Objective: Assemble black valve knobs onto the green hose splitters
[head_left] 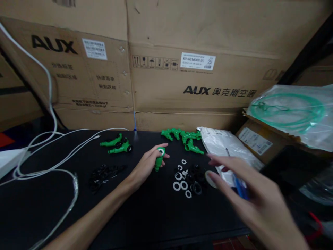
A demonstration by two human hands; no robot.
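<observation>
My left hand (148,160) is closed around a green plastic fitting (159,160), held upright above the black table with a white ring seated in its top opening. My right hand (256,199) is blurred by motion at the right, thumb and forefinger apart. A slim tool with a blue handle (241,187) lies within this hand; its exact kind is unclear. Between the hands are loose white rings (184,185) and a heap of black rings (197,188). A round, pale-rimmed item (211,179) is partly behind my right thumb.
Several green fittings (194,147) lie at the back, and two with black parts (120,148) at back left. Small black pieces (102,176) are heaped at left near white cables (52,163). A white plastic bag (221,139), carton (253,139) and large AUX boxes (161,93) bound the table.
</observation>
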